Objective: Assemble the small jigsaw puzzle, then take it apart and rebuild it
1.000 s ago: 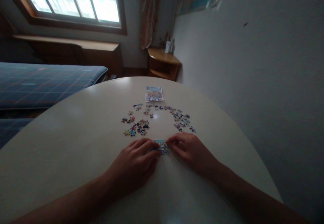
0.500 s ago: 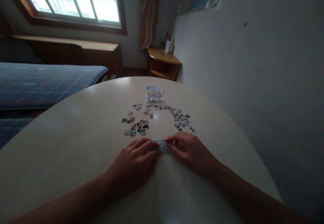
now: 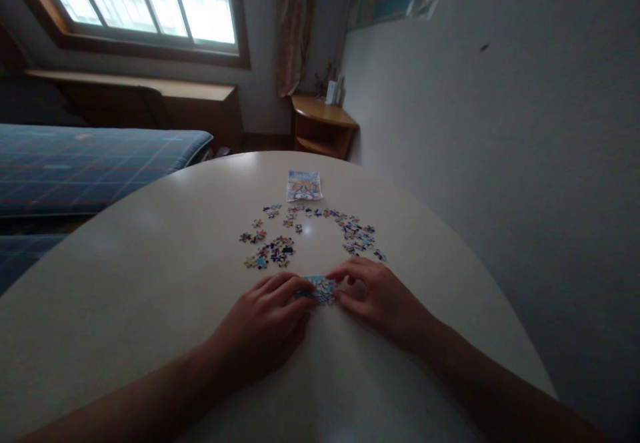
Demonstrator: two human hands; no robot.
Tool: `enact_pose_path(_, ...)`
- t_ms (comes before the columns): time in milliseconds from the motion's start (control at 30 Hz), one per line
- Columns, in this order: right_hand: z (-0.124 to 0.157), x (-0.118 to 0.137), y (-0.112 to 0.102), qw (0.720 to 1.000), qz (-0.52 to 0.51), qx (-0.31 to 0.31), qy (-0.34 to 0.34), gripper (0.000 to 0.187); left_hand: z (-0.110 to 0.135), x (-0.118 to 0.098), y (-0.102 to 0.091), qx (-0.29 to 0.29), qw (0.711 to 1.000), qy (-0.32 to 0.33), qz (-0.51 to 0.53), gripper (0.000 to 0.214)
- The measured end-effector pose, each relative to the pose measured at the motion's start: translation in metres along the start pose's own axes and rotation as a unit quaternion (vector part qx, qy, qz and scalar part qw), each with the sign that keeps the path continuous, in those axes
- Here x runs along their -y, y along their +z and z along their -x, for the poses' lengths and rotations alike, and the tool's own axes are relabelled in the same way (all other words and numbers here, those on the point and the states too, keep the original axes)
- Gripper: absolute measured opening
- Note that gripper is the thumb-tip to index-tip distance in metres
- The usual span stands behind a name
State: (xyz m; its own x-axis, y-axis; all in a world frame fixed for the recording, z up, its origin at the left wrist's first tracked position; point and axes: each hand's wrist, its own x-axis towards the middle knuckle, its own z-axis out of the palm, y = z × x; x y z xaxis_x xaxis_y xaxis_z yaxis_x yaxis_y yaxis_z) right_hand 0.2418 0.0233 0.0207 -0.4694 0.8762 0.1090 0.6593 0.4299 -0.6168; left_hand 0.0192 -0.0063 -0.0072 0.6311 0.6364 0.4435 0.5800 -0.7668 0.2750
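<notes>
A small joined patch of jigsaw pieces (image 3: 320,289), mostly blue, lies on the round white table (image 3: 150,276) between my hands. My left hand (image 3: 265,326) rests flat on the table, its fingers pressing the patch's left edge. My right hand (image 3: 380,296) is curled over the patch's right edge, thumb and fingers pinched there. Loose coloured puzzle pieces (image 3: 273,251) are scattered just beyond, with another cluster of pieces (image 3: 360,238) to the right.
A small picture card (image 3: 304,185) lies at the table's far side. A white wall runs close along the right. A blue bed (image 3: 90,163) stands to the left, a wooden corner shelf (image 3: 323,126) behind, a window above.
My right hand's fingers have shifted slightly left and up along the patch's right edge. My left hand has stayed put.
</notes>
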Motion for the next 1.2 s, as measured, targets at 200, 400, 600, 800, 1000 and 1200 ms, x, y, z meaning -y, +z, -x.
enact_pose_path(200,0.0009,-0.0038,0.0003,1.000,0.006,0.007,-0.009,0.020,0.0007,0.0000,0.0000,0.001,1.000,-0.003,0.001,0.021)
enact_pose_path(400,0.0001,-0.0015,-0.0007,1.000,0.017,0.007,0.003,0.020,0.0002,-0.0006,-0.0001,-0.004,1.000,0.000,0.000,0.020)
enact_pose_path(600,-0.0009,-0.0003,-0.0018,0.999,0.031,0.012,0.013,0.017,0.0006,-0.0001,0.0003,0.000,1.000,0.000,0.002,0.022)
enact_pose_path(800,0.0006,0.0007,-0.0012,0.999,0.045,0.010,0.015,0.013,0.0010,-0.0001,-0.0008,-0.005,1.000,0.003,0.002,0.021)
enact_pose_path(1000,0.0012,-0.0020,-0.0004,0.999,0.046,0.011,0.018,0.010,0.0019,0.0007,0.0017,-0.004,1.000,-0.001,0.002,0.021)
enact_pose_path(1200,-0.0005,-0.0013,-0.0002,0.998,0.045,0.018,0.025,0.008,0.0014,0.0003,0.0005,0.012,1.000,-0.006,0.007,0.023)
